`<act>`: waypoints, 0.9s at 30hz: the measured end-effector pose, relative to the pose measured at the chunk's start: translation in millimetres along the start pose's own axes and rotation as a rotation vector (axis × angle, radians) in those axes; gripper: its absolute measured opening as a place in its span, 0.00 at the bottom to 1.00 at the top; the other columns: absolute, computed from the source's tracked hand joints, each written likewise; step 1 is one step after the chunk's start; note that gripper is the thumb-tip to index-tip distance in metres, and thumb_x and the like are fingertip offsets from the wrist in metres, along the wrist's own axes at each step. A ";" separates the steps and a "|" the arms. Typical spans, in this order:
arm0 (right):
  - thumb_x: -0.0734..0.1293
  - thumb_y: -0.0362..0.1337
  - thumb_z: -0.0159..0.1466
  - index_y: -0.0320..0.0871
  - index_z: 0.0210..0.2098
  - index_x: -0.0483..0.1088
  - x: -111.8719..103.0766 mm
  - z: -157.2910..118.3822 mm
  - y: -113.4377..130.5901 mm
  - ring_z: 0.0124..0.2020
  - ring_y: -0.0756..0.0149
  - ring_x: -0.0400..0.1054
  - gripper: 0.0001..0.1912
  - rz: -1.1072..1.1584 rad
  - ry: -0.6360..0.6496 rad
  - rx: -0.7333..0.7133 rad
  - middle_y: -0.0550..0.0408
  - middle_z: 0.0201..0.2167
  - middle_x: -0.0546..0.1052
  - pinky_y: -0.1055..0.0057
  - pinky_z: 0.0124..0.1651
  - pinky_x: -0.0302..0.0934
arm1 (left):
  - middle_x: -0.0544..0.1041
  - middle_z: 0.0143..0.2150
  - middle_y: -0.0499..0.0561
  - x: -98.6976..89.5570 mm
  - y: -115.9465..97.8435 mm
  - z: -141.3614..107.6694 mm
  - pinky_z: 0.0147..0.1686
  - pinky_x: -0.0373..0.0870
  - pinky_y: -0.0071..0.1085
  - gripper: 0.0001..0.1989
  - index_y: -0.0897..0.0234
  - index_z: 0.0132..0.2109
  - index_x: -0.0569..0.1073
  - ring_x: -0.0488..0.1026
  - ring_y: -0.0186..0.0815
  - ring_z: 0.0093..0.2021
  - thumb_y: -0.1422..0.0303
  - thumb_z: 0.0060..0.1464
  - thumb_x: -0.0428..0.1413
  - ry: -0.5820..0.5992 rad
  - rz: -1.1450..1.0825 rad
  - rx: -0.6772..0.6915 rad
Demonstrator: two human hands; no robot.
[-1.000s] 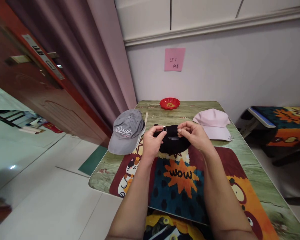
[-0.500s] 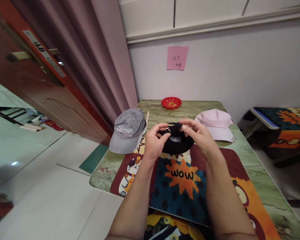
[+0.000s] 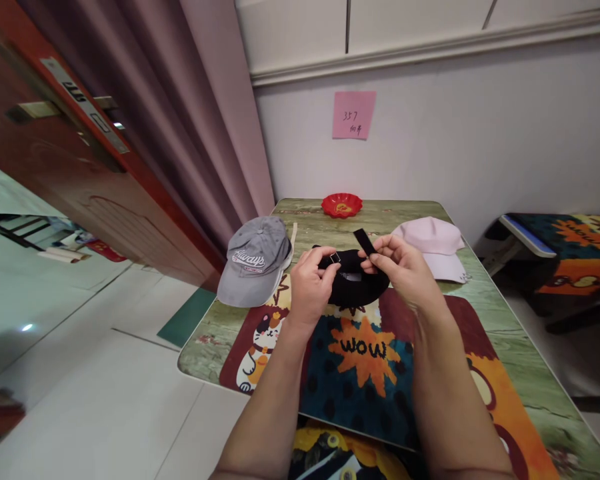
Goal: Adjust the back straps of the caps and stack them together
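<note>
A black cap (image 3: 360,292) rests on the patterned mat in front of me, its opening facing up and a pale label inside. My left hand (image 3: 313,280) pinches the cap's edge beside a small metal buckle (image 3: 335,258). Between the thumb and fingers of my right hand (image 3: 397,263) is the cap's black strap (image 3: 363,242), its loose end pointing up and left, apart from the buckle. To the left lies a grey cap (image 3: 257,257) with white lettering; a pink cap (image 3: 433,243) sits behind my right hand.
A red scalloped dish (image 3: 342,205) stands at the table's far end. The mat (image 3: 363,393) covers the near part of the wood-patterned table (image 3: 205,347). An open door (image 3: 130,187) and a curtain (image 3: 215,100) are on the left; another table (image 3: 580,233) stands at right.
The strap's free end now sticks up from my right hand, clear of the buckle. My right hand has turned and shifted slightly; my left hand keeps its grip near the buckle.
</note>
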State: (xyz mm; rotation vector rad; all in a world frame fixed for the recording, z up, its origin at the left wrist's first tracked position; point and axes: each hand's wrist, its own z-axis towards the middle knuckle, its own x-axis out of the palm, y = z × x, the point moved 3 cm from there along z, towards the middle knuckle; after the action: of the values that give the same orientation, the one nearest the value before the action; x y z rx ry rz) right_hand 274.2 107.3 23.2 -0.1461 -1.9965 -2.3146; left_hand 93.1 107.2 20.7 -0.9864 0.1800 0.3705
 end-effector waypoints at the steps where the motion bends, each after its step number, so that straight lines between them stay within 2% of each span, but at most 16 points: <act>1: 0.72 0.42 0.57 0.46 0.39 0.67 0.2 0.1 1.1 0.30 0.69 0.71 0.14 0.003 -0.010 -0.007 0.54 0.36 0.79 0.71 0.36 0.67 | 0.78 0.43 0.52 1.4 0.9 0.1 0.33 0.78 0.25 0.09 0.62 0.44 0.78 0.78 0.34 0.39 0.74 0.56 0.59 0.002 -0.024 -0.010; 4: 0.70 0.42 0.59 0.45 0.44 0.70 0.7 0.8 2.8 0.27 0.72 0.65 0.15 -0.032 -0.030 -0.021 0.55 0.36 0.79 0.73 0.30 0.61 | 0.79 0.41 0.51 5.5 6.3 -0.1 0.36 0.79 0.24 0.10 0.62 0.45 0.78 0.78 0.33 0.40 0.73 0.55 0.60 0.010 -0.067 -0.033; 10: 0.61 0.57 0.68 0.44 0.47 0.71 4.5 2.2 -1.6 0.20 0.70 0.57 0.23 -0.210 -0.032 -0.077 0.55 0.26 0.78 0.70 0.26 0.53 | 0.80 0.42 0.53 8.2 18.9 -1.0 0.37 0.78 0.26 0.12 0.63 0.48 0.78 0.80 0.33 0.39 0.70 0.55 0.61 -0.004 -0.169 -0.129; 13: 0.59 0.57 0.69 0.46 0.43 0.69 8.4 2.5 -4.8 0.20 0.68 0.59 0.21 -0.328 -0.038 -0.098 0.57 0.23 0.77 0.71 0.26 0.52 | 0.81 0.41 0.53 7.9 20.3 -1.4 0.36 0.77 0.25 0.13 0.64 0.48 0.78 0.80 0.32 0.35 0.69 0.54 0.62 -0.001 -0.224 -0.196; 16: 0.60 0.54 0.70 0.46 0.37 0.69 12.3 2.8 -7.3 0.22 0.68 0.61 0.19 -0.395 0.010 -0.074 0.56 0.22 0.77 0.71 0.26 0.52 | 0.81 0.41 0.52 7.4 19.0 -2.0 0.35 0.77 0.25 0.14 0.64 0.47 0.78 0.79 0.31 0.33 0.69 0.53 0.63 0.001 -0.247 -0.223; 21: 0.66 0.50 0.65 0.44 0.28 0.73 13.0 4.6 -10.7 0.23 0.69 0.62 0.17 -0.410 0.057 -0.081 0.55 0.25 0.77 0.71 0.26 0.52 | 0.80 0.41 0.52 8.0 14.7 -4.3 0.32 0.76 0.24 0.12 0.63 0.46 0.79 0.78 0.30 0.31 0.68 0.54 0.63 0.052 -0.242 -0.199; 25: 0.69 0.49 0.62 0.43 0.37 0.74 12.0 6.1 -15.8 0.23 0.70 0.62 0.15 -0.260 0.048 -0.035 0.57 0.25 0.76 0.72 0.27 0.54 | 0.78 0.45 0.53 5.0 7.1 -4.2 0.29 0.75 0.23 0.09 0.63 0.42 0.80 0.78 0.32 0.35 0.69 0.53 0.63 0.031 -0.185 -0.096; 27: 0.69 0.49 0.61 0.43 0.37 0.73 13.1 6.6 -17.4 0.22 0.71 0.61 0.15 -0.219 0.073 -0.005 0.57 0.24 0.75 0.72 0.27 0.53 | 0.78 0.44 0.53 4.4 3.0 -3.7 0.27 0.74 0.22 0.08 0.63 0.42 0.80 0.78 0.32 0.37 0.70 0.53 0.63 0.033 -0.156 -0.057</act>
State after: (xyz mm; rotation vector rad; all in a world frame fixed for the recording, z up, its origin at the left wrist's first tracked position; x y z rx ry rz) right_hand 259.2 116.3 8.7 0.1632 -2.0644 -2.4116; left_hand 96.1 106.5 14.9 -1.0563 0.1217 0.2179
